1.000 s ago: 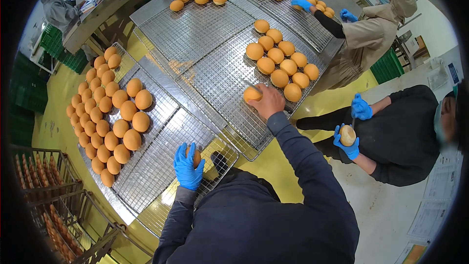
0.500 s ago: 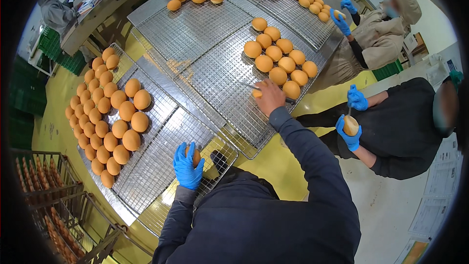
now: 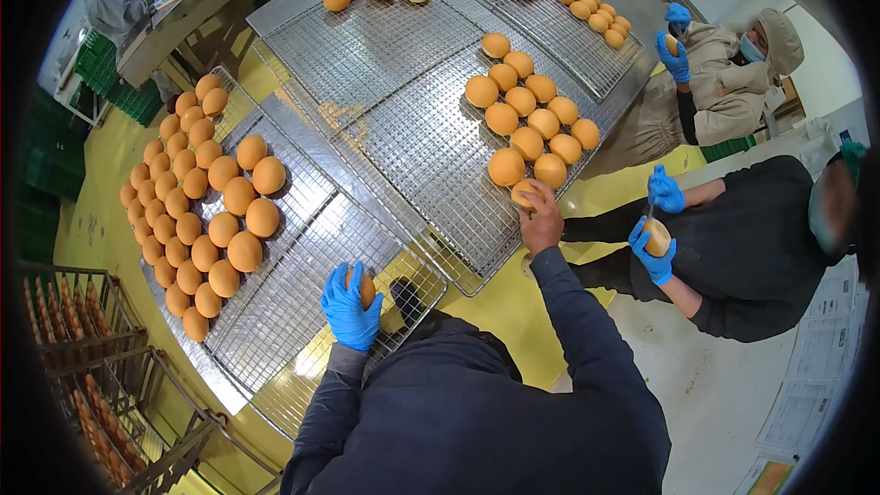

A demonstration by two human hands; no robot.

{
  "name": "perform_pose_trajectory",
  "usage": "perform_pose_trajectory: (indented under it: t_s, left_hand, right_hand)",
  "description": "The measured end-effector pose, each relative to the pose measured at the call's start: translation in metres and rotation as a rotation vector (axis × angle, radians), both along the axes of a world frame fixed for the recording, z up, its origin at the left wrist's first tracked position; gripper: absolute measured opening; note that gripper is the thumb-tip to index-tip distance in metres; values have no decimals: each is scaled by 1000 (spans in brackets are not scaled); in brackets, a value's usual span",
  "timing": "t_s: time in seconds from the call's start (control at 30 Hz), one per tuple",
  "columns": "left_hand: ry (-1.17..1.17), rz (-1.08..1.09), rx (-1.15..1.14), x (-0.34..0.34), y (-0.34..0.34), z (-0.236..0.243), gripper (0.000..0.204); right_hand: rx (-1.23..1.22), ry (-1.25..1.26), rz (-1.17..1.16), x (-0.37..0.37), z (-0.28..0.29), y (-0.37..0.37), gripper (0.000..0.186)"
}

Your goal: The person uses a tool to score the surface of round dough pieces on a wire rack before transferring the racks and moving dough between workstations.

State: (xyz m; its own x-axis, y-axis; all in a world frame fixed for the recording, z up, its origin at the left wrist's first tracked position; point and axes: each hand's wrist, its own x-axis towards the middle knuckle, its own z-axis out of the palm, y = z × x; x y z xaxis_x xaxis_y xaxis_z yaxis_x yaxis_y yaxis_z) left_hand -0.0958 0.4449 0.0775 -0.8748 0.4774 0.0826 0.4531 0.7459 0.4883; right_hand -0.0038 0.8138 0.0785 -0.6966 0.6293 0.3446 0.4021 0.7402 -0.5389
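Near the middle of the frame, the bare right hand [image 3: 541, 218] is stretched forward over the wire cooling rack [image 3: 403, 128], its fingers curled down around a golden bun [image 3: 524, 191] that sits at the lower edge of a cluster of buns [image 3: 527, 124] on that rack. A second ago this bun was held alone, out to the left of the cluster and apart from it; now it is touching the nearest buns, so the hand has carried it across and is setting it into the group, though the fingers have not let go. Lower left of centre, the blue-gloved left hand [image 3: 350, 307] has stayed where it was, wrapped around a second bun [image 3: 366, 289] just above the near rack [image 3: 302, 312], with only the bun's top edge showing past the glove. Further left, many more buns [image 3: 197, 197] lie in rows on that rack. At the right edge of the frame, a co-worker in dark clothing holds a bun [image 3: 657, 236] between two blue gloves; that person's hands have shifted only slightly. Another co-worker in a beige coat at the upper right lifts a gloved hand [image 3: 676, 32] with a bun beside a far rack.
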Motion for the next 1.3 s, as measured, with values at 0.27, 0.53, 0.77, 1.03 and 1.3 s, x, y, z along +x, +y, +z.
perform_pose_trajectory:
  t_s: [0.27,0.53,0.77,1.03,1.3]
  left_hand:
    - [-725,297,1021,-9,-12,8,56]
    - [-1430,377,1691,-14,-24,41,66]
    - [-1249,459,1731,-3,-25,48,66]
    - [-1233,509,1707,-2,-36,51,64]
    - [-1354,515,1791,-4,-45,54,69]
  right_hand:
    - [-185,201,-303,18,-28,10,22]
    - [-894,244,-64,-2,1,-92,30]
    - [-514,-12,672,-29,95,-218,12]
    - [-315,-57,916,-63,133,-217,9]
    - [-300,-81,928,-69,116,-201,11]
